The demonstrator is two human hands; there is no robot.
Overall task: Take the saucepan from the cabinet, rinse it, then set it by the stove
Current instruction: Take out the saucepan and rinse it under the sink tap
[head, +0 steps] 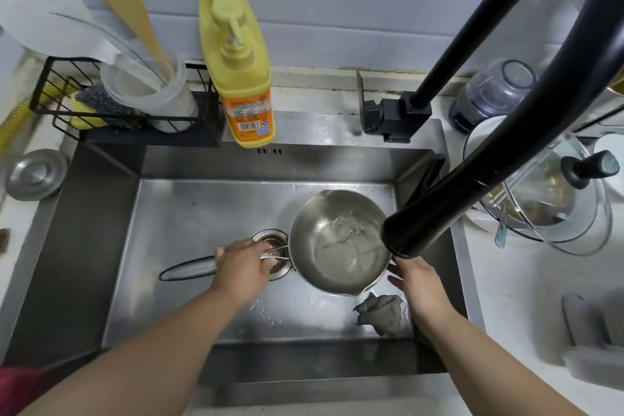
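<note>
left hand (pixel 241 267) fingers wrapped round saucepan (pixel 337 243) handle, right hand (pixel 420 284) fingers loosely spread at rim, under faucet (pixel 415 226), cloth (pixel 381 311) just below

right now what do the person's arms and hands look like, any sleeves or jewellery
Both forearms are bare up to the frame edge, with no sleeves showing. The left hand and right hand carry no gloves, and no watch, bracelet or ring is visible. A bit of red cloth shows at the lower left corner.

Sink basin (pixel 101 246) open at left, black faucet spout (pixel 439 209) overhanging the saucepan (pixel 337 243), grey rag (pixel 381 311) beside it, right tabletop (pixel 523 297) crowded behind
</note>
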